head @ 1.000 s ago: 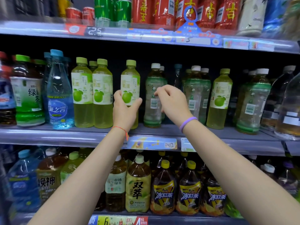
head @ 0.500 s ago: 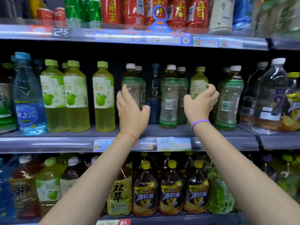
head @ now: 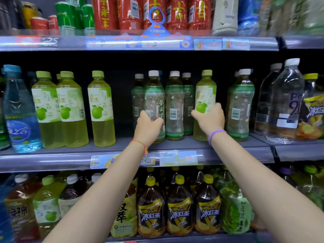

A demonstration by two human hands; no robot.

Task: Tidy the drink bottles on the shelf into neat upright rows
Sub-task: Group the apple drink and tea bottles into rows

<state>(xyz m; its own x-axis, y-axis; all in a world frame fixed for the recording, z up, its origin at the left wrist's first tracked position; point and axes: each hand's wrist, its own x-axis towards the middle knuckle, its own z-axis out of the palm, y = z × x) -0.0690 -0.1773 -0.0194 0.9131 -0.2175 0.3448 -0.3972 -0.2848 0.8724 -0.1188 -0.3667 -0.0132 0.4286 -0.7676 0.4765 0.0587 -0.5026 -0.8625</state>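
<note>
On the middle shelf (head: 228,151) my left hand (head: 148,126) grips the lower part of a white-capped jasmine tea bottle (head: 154,95). My right hand (head: 209,118) grips a yellow-green apple drink bottle (head: 206,90) that stands among the green-labelled tea bottles. Another white-capped tea bottle (head: 174,106) stands upright between the two held ones. Three matching apple drink bottles (head: 100,109) stand upright in a row further left, with a dark gap between them and my left hand.
A blue water bottle (head: 19,113) stands at the far left, clear water bottles (head: 284,102) at the right. Red and green cans (head: 129,13) fill the upper shelf. Large tea bottles (head: 178,207) crowd the lower shelf. Price tags (head: 168,158) line the shelf edge.
My left hand has closed around the tea bottle it was reaching for. My right hand has slid lower on the apple drink bottle. The view has shifted slightly.
</note>
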